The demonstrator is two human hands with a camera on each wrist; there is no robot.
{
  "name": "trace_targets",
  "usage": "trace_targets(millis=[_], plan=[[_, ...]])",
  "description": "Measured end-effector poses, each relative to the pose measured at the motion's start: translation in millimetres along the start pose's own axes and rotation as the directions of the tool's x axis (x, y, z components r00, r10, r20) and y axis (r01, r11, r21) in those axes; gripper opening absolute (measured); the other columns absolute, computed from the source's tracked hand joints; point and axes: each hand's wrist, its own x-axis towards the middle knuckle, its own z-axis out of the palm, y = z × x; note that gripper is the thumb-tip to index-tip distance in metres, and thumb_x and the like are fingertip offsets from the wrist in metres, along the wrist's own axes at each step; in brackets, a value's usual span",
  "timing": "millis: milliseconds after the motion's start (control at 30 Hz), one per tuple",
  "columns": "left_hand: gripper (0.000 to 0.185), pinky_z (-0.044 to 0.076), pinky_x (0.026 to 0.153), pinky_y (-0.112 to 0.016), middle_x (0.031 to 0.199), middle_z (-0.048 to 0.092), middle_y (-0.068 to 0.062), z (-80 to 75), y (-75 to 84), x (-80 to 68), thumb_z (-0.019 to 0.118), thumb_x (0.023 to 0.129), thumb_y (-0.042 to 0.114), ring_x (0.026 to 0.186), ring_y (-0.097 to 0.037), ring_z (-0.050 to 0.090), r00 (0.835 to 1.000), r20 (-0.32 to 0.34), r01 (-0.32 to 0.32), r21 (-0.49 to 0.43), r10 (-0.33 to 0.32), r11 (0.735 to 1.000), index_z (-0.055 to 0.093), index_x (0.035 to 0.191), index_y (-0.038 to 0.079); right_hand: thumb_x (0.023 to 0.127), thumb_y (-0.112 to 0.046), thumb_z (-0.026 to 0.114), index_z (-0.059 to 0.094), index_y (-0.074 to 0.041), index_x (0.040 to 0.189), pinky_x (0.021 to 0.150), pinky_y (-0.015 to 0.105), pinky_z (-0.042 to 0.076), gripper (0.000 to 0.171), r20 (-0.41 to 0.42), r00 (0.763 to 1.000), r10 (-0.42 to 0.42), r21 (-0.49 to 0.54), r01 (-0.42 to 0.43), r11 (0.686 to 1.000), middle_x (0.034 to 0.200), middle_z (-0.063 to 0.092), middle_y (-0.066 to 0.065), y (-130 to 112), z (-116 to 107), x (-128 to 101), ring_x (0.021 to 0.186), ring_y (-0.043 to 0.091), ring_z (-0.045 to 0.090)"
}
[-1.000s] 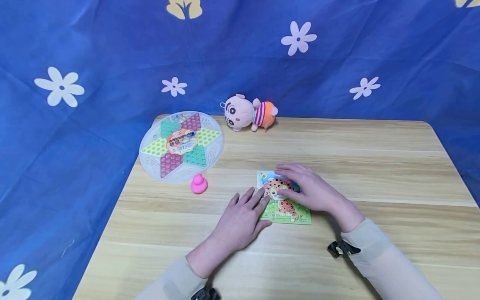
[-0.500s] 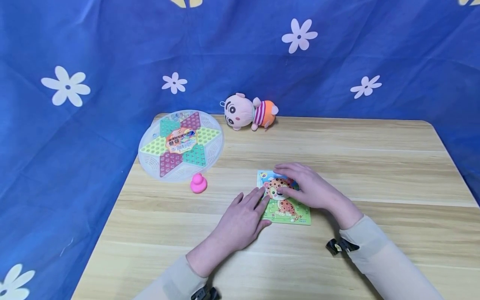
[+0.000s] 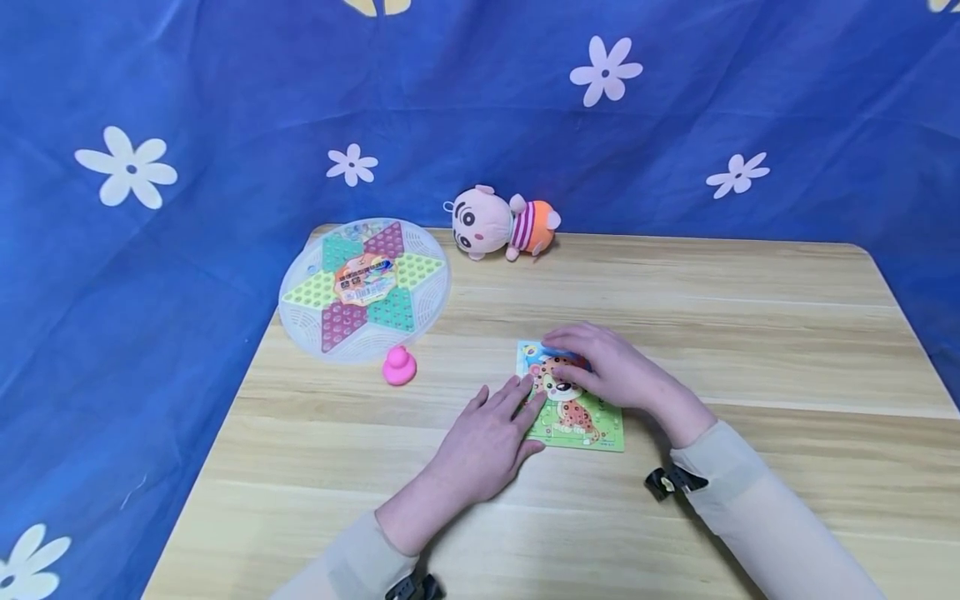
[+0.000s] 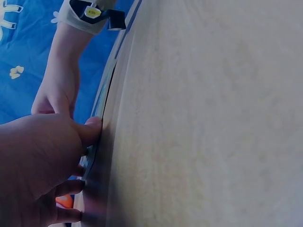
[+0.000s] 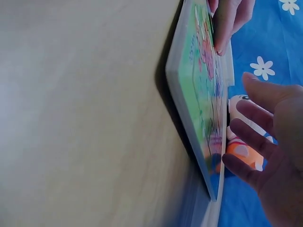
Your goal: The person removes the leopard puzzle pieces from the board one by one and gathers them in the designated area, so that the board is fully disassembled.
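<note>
A square picture puzzle with a cartoon leopard (image 3: 576, 427) lies flat on the wooden table in the head view, blue at its far side and green at its near side. My left hand (image 3: 483, 446) rests at its left edge, with straight fingers reaching onto the picture. Over the upper right part is my right hand (image 3: 618, 371), fingers spread and loosely bent, hiding that part. In the right wrist view the puzzle (image 5: 187, 90) shows its thick pale edge, and the fingertips of the right hand (image 5: 270, 137) are close over its surface, gripping nothing.
A round Chinese checkers board (image 3: 300, 329) lies at the table's far left, with a pink rubber duck (image 3: 399, 367) just in front. At the back edge a plush doll (image 3: 483, 221) lies on its side. A blue flowered cloth (image 3: 480, 92) hangs behind the table (image 3: 750, 333).
My right hand has shifted slightly left and away over the puzzle, uncovering more of the leopard's face. My left hand stays almost still at the left edge.
</note>
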Motion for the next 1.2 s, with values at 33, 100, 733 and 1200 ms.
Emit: trace_targets(millis=[33, 100, 733, 1200], plan=[[0.067, 0.033, 0.108, -0.057, 0.159, 0.027, -0.01, 0.0, 0.0, 0.2, 0.044, 0.099, 0.055, 0.142, -0.029, 0.033, 1.0, 0.004, 0.001, -0.002, -0.001, 1.0, 0.037, 0.152, 0.015, 0.097, -0.03, 0.063, 0.06, -0.013, 0.135, 0.108, 0.049, 0.034, 0.042, 0.006, 1.0, -0.002, -0.002, 0.002, 1.0, 0.136, 0.056, -0.002, 0.5, 0.4, 1.9, 0.13, 0.019, 0.047], [0.067, 0.032, 0.109, -0.057, 0.16, 0.026, -0.01, -0.1, 0.4, 0.6, 0.044, 0.099, 0.055, 0.142, -0.029, 0.032, 1.0, 0.014, 0.006, -0.005, -0.006, 1.0, 0.036, 0.153, 0.016, 0.097, -0.029, 0.064, 0.061, -0.014, 0.134, 0.107, 0.049, 0.035, 0.041, 0.022, 1.0, -0.004, -0.008, 0.004, 1.0, 0.133, 0.057, -0.003, 1.8, 1.3, 6.3, 0.128, 0.018, 0.048], [0.066, 0.031, 0.109, -0.057, 0.16, 0.025, -0.005, -1.6, -0.2, 0.8, 0.044, 0.099, 0.054, 0.144, -0.027, 0.027, 0.999, 0.046, 0.012, -0.025, -0.011, 1.0, 0.035, 0.153, 0.016, 0.091, -0.031, 0.072, 0.065, -0.023, 0.129, 0.097, 0.043, 0.038, 0.04, 0.207, 0.977, -0.049, -0.108, 0.072, 0.992, 0.122, 0.053, -0.006, 8.4, 0.0, 37.2, 0.117, 0.013, 0.047], [0.066, 0.029, 0.11, -0.058, 0.161, 0.024, -0.004, -4.4, 1.8, 1.8, 0.044, 0.099, 0.054, 0.144, -0.027, 0.028, 0.998, 0.053, 0.025, -0.044, -0.023, 0.999, 0.034, 0.154, 0.017, 0.087, -0.036, 0.074, 0.067, -0.024, 0.127, 0.098, 0.042, 0.041, 0.042, 0.281, 0.958, -0.055, -0.139, 0.097, 0.986, 0.12, 0.054, -0.008, 7.7, -11.4, 47.0, 0.11, 0.012, 0.051]])
